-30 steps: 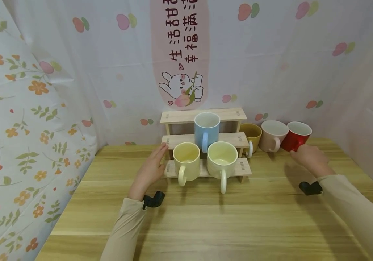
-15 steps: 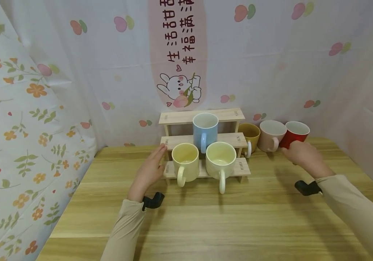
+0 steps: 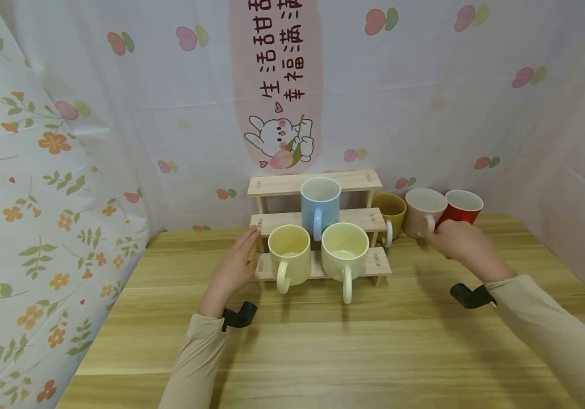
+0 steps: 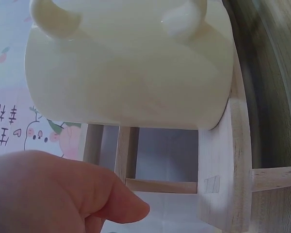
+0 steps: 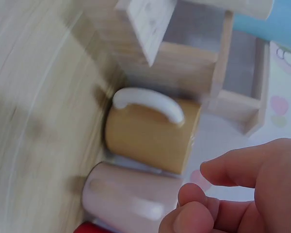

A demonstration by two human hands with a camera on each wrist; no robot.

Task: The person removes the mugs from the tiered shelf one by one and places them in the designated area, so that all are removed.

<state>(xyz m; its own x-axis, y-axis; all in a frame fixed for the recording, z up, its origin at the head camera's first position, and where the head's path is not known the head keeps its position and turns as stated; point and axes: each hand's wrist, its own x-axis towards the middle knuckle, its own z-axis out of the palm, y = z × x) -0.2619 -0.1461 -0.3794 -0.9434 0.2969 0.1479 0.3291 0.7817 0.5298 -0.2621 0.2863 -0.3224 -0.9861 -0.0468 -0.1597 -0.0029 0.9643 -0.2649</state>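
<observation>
My left hand lies with straight fingers along the left side of a three-tier wooden rack, fingertips at the middle shelf's end. A light-blue mug stands on the middle shelf; a pale-yellow mug and a pale-green mug stand on the lowest. My right hand is beside the pink mug, near its handle, and overlaps the red mug. In the right wrist view its fingers are loosely bent with nothing between them; the mustard mug lies beyond.
The mustard, pink and red mugs line up right of the rack on the wood-grain table. A printed white cloth hangs behind, and a flowered cloth hangs at the left. The rack's top shelf is bare.
My right hand has moved left from the red mug's handle toward the pink mug. The mugs stay in place. My left hand stays at the rack; the head view has shifted slightly.
</observation>
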